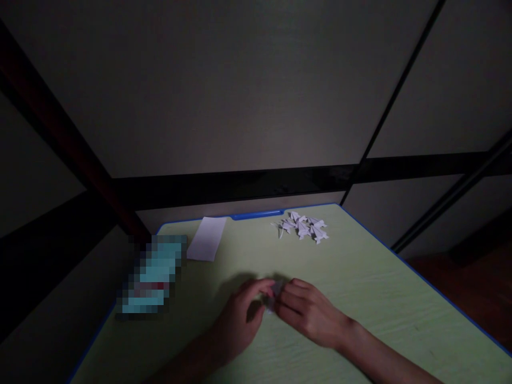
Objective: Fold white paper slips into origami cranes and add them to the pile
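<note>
Both my hands meet over the middle of a pale green table (360, 288). My left hand (240, 317) and my right hand (310, 312) pinch a small piece of folded white paper (276, 292) between their fingertips, just above the tabletop. The paper is mostly hidden by my fingers. At the far edge of the table lies a small heap of several folded white paper figures (304, 228). A stack of flat white paper sheets (207, 238) lies at the far left.
A blurred-out teal object (154, 274) lies on the table's left side. The table has a blue rim (258, 215). Behind it stands a wall of pale panels with dark frames (240, 184). The room is dim.
</note>
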The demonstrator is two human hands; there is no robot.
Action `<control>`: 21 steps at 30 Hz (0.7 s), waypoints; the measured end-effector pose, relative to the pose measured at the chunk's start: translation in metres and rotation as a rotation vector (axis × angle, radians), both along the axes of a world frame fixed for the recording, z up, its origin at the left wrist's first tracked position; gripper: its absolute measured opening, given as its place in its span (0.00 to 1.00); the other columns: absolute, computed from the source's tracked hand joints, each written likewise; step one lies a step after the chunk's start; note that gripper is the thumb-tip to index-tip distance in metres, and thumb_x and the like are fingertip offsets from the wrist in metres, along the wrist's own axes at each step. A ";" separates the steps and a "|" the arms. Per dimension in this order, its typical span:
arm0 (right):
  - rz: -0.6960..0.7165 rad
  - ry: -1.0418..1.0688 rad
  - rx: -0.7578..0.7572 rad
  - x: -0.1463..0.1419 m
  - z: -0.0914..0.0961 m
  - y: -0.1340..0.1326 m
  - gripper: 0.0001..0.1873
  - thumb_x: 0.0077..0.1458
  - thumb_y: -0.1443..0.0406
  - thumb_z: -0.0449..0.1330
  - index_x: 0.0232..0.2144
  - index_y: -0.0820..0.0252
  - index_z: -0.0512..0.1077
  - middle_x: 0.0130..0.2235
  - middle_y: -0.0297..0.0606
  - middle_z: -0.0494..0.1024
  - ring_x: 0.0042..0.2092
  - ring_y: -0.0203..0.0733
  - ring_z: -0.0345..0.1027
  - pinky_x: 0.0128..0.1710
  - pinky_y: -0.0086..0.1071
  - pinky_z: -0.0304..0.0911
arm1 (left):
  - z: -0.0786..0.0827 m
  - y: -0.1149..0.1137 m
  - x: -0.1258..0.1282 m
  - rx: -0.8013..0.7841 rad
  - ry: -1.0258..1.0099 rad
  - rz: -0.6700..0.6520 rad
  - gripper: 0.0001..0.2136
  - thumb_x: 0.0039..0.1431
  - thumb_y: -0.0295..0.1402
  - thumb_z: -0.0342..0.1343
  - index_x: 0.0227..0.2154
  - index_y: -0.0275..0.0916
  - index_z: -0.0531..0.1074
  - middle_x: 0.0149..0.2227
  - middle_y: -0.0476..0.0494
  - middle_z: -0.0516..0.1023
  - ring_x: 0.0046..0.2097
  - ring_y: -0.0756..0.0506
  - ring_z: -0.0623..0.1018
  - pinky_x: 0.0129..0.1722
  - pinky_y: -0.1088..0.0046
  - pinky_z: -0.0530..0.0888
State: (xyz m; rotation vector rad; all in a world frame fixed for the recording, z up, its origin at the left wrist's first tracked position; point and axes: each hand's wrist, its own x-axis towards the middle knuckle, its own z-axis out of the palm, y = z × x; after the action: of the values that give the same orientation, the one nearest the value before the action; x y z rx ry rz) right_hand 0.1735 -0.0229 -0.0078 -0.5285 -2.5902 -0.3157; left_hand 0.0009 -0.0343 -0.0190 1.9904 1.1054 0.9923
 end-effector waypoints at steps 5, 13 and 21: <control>-0.080 -0.073 -0.083 -0.001 0.003 -0.002 0.06 0.54 0.70 0.50 0.32 0.64 0.67 0.28 0.36 0.73 0.31 0.38 0.64 0.30 0.31 0.59 | -0.005 -0.006 0.000 -0.031 0.127 0.018 0.24 0.41 0.18 0.47 0.45 0.38 0.61 0.40 0.44 0.72 0.42 0.46 0.70 0.44 0.70 0.66; -0.162 -0.034 -0.448 0.006 0.014 -0.011 0.06 0.55 0.70 0.48 0.32 0.63 0.65 0.30 0.38 0.72 0.32 0.38 0.65 0.32 0.29 0.61 | 0.003 -0.005 0.010 0.045 0.223 -0.050 0.06 0.44 0.20 0.52 0.25 0.36 0.69 0.30 0.45 0.71 0.34 0.48 0.71 0.35 0.75 0.68; -0.210 0.319 -0.893 0.007 0.011 -0.008 0.07 0.52 0.72 0.49 0.35 0.60 0.62 0.31 0.35 0.72 0.31 0.35 0.67 0.30 0.25 0.60 | 0.016 0.006 0.018 0.009 0.288 -0.079 0.09 0.50 0.21 0.46 0.22 0.36 0.70 0.28 0.46 0.69 0.32 0.49 0.69 0.33 0.75 0.66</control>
State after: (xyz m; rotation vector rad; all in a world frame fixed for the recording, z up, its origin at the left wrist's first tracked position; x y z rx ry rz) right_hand 0.1805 -0.0307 0.0036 -1.0442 -2.2456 0.8379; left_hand 0.0187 -0.0281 -0.0030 2.2154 1.1616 0.6845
